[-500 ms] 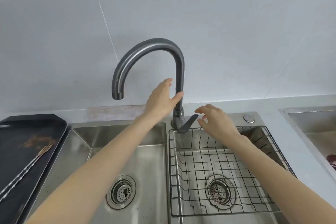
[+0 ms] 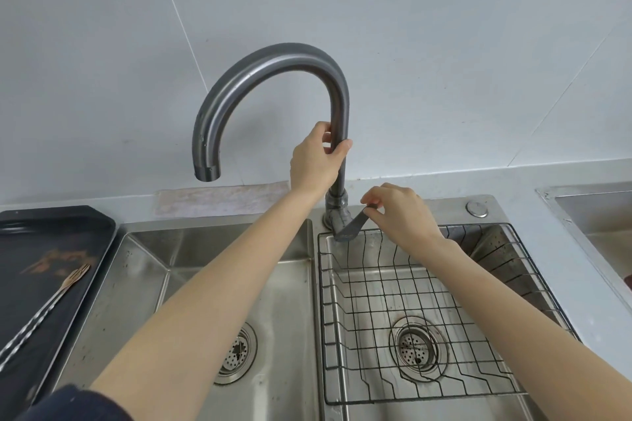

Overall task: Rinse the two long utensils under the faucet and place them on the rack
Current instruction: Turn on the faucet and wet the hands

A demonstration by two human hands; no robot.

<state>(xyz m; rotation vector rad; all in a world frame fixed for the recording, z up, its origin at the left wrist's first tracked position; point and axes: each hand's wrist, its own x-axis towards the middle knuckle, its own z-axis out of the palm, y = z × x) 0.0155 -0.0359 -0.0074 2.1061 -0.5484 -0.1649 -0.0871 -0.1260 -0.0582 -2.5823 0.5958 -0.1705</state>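
Note:
A grey gooseneck faucet [image 2: 273, 60] rises between two steel basins, its spout over the left basin [image 2: 191, 270]. No water runs. My left hand [image 2: 316, 161] grips the faucet's upright pipe. My right hand [image 2: 398, 212] pinches the faucet's lever handle [image 2: 354, 224] at its tip. A black wire rack [image 2: 427, 328] sits in the right basin. A long fork-like utensil [image 2: 51, 304] with a twisted metal shaft lies on a black tray [image 2: 20, 249] at the far left. Whether a second utensil lies beside it I cannot tell.
Each basin has a round drain strainer [image 2: 236, 352]. A round button [image 2: 477, 208] sits on the sink deck at the back right. Another steel sink [image 2: 598, 225] lies at the far right edge. Grey tiled wall stands behind.
My left hand has closed round the faucet pipe. My right hand has reached the lever and taken its tip between the fingers.

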